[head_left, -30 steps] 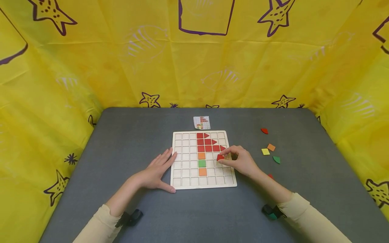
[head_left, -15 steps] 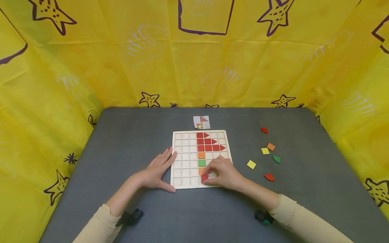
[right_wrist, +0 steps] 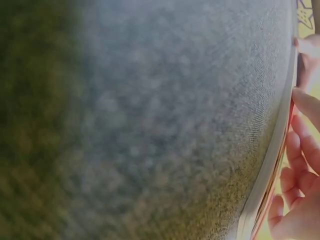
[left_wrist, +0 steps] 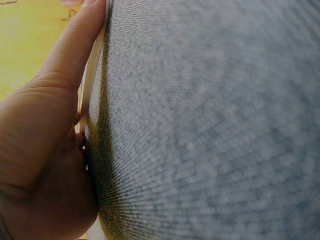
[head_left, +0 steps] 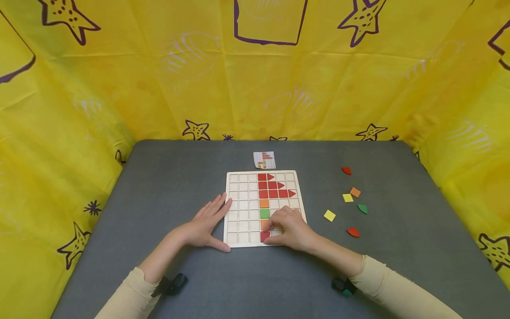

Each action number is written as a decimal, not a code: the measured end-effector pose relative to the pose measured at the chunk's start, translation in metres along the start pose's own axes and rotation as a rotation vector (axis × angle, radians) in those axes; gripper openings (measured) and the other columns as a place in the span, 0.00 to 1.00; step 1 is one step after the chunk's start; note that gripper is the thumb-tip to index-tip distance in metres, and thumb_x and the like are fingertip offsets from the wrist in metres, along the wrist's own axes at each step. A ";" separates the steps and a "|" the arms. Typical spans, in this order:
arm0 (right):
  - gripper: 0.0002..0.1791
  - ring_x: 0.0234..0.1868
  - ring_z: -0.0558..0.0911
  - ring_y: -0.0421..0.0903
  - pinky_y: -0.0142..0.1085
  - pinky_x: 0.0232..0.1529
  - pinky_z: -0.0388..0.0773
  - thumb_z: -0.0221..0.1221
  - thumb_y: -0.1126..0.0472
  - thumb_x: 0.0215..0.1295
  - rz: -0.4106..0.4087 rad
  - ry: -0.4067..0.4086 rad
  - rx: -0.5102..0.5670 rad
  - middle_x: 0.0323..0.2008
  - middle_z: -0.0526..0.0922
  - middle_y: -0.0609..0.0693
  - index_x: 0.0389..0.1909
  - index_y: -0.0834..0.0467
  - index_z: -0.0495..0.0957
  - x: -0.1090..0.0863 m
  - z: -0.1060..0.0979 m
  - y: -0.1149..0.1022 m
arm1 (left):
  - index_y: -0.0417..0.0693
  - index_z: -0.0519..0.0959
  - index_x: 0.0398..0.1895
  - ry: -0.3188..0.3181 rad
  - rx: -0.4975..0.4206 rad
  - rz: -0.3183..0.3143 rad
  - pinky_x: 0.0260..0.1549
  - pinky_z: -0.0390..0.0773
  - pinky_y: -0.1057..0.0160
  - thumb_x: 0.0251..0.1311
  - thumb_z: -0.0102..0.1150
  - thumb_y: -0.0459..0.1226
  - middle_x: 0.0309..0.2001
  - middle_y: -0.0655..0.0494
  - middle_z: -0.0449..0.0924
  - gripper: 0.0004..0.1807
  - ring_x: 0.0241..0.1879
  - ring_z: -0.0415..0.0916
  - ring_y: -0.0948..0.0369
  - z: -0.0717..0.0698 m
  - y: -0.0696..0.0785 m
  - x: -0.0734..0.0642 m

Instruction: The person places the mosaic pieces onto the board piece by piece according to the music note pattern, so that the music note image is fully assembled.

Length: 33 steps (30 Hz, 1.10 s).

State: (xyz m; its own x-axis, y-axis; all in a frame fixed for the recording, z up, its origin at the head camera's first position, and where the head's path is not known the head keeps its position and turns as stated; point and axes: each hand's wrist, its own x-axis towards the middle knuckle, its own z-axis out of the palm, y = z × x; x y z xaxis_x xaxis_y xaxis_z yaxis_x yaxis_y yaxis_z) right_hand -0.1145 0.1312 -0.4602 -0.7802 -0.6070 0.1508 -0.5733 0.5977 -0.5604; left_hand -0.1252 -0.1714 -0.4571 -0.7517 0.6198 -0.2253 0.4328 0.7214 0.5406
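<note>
A wooden grid board (head_left: 243, 227) lies on the table in the head view. My left hand (head_left: 202, 227) rests along its left edge, fingers spread and thumb at the near corner. With thumb and fingertips my right hand (head_left: 292, 230) pinches a red square tile (head_left: 264, 237) in the bottom row. Directly above that tile, an orange tile (head_left: 264, 224) is partly covered by my fingers. A green tile (head_left: 264, 213) and another orange tile (head_left: 264, 203) continue the column upward. Red squares and triangles (head_left: 272, 193) fill parts of the top three rows.
Behind the board lies a small printed pattern card (head_left: 264, 160). Loose tiles are scattered to the right: yellow squares (head_left: 329, 215), an orange square (head_left: 355, 192), a green curved piece (head_left: 362, 208) and red curved pieces (head_left: 353, 232). A yellow curtain (head_left: 255, 88) surrounds the table.
My right hand has carried the red tile from the board's right side down and left to the bottom row, then slightly farther left into the column. My left hand has stayed put.
</note>
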 end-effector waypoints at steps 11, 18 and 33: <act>0.10 0.40 0.69 0.37 0.39 0.40 0.62 0.73 0.51 0.48 0.009 -0.034 -0.025 0.32 0.79 0.32 0.33 0.41 0.85 -0.001 -0.005 0.002 | 0.43 0.40 0.78 0.007 -0.003 0.007 0.70 0.39 0.43 0.41 0.71 0.64 0.78 0.44 0.28 0.70 0.76 0.27 0.48 0.000 -0.001 0.000; 0.11 0.41 0.69 0.37 0.40 0.40 0.61 0.73 0.51 0.50 -0.020 -0.029 0.002 0.35 0.80 0.33 0.36 0.42 0.85 0.000 -0.005 0.001 | 0.43 0.40 0.78 0.008 -0.007 0.009 0.70 0.38 0.43 0.41 0.72 0.64 0.78 0.43 0.28 0.70 0.76 0.27 0.47 0.000 0.000 0.000; 0.10 0.40 0.69 0.37 0.39 0.40 0.61 0.73 0.49 0.50 -0.007 -0.026 -0.020 0.35 0.79 0.34 0.34 0.42 0.85 0.002 -0.001 -0.003 | 0.44 0.39 0.78 0.008 -0.009 0.008 0.69 0.38 0.42 0.41 0.71 0.65 0.78 0.44 0.28 0.71 0.76 0.27 0.48 0.001 -0.002 0.000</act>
State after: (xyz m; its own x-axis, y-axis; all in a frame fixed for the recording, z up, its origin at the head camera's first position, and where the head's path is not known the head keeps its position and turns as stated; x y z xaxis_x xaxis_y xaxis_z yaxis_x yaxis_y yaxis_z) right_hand -0.1148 0.1283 -0.4576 -0.7698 -0.6242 0.1332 -0.5835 0.6037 -0.5433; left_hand -0.1253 -0.1728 -0.4584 -0.7521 0.6232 -0.2144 0.4347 0.7136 0.5495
